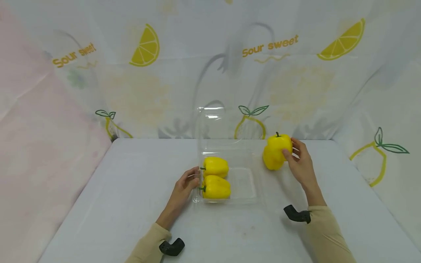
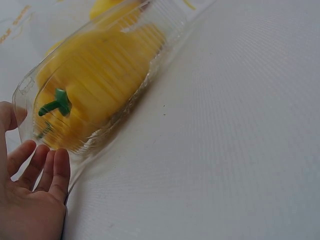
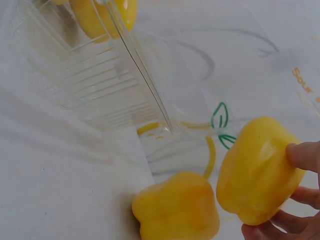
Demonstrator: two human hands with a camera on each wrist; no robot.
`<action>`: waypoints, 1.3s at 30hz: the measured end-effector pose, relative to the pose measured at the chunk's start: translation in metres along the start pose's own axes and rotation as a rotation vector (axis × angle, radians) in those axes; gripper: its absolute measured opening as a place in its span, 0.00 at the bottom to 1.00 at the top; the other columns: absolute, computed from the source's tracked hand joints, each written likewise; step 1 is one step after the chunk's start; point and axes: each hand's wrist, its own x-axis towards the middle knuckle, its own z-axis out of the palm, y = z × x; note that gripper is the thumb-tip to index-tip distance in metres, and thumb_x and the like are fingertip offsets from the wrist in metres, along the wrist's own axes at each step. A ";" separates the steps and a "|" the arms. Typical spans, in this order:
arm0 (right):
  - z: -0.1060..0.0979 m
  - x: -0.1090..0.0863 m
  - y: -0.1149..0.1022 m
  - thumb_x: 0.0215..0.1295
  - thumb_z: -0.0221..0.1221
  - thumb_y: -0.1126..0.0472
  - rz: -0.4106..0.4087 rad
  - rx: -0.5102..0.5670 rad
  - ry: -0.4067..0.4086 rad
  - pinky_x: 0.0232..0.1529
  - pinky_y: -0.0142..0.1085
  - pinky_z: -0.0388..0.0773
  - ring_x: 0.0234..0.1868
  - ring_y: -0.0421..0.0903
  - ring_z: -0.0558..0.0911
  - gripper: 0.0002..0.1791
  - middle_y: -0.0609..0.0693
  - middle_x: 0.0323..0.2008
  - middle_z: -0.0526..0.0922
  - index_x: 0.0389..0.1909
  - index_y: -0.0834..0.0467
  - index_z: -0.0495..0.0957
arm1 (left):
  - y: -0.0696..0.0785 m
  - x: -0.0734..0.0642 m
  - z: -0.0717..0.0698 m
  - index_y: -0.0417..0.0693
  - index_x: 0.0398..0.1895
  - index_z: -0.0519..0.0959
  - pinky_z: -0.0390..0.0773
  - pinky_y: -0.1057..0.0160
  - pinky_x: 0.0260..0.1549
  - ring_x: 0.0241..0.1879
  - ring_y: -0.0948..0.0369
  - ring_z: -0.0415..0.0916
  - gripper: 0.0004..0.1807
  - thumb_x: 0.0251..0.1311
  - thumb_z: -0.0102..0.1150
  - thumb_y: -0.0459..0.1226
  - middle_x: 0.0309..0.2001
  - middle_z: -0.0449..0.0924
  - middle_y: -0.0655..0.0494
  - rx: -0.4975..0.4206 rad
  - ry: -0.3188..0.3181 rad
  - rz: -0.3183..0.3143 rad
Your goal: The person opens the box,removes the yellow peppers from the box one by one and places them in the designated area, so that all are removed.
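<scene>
Two yellow bell peppers lie side by side in the left part of a clear plastic clamshell container, their green stems toward its left wall. My left hand touches that wall from outside, fingers loosely bent; the left wrist view shows its fingertips right at the container's edge. My right hand holds another yellow bell pepper between thumb and fingers, to the right of the container. Just below it in the head view, a further bell pepper stands on the table, partly covered by the held one.
The container's transparent lid stands raised at the back. Behind the white table hangs a cloth printed with lemons and words. Black curved pieces sit at both sleeve cuffs.
</scene>
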 end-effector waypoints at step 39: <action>-0.017 0.003 0.005 0.72 0.43 0.45 0.132 0.023 0.039 0.63 0.60 0.62 0.64 0.62 0.64 0.35 0.64 0.69 0.58 0.72 0.60 0.49 | 0.000 0.001 -0.002 0.50 0.66 0.65 0.73 0.73 0.54 0.62 0.53 0.66 0.26 0.66 0.53 0.44 0.64 0.67 0.49 0.027 -0.020 0.011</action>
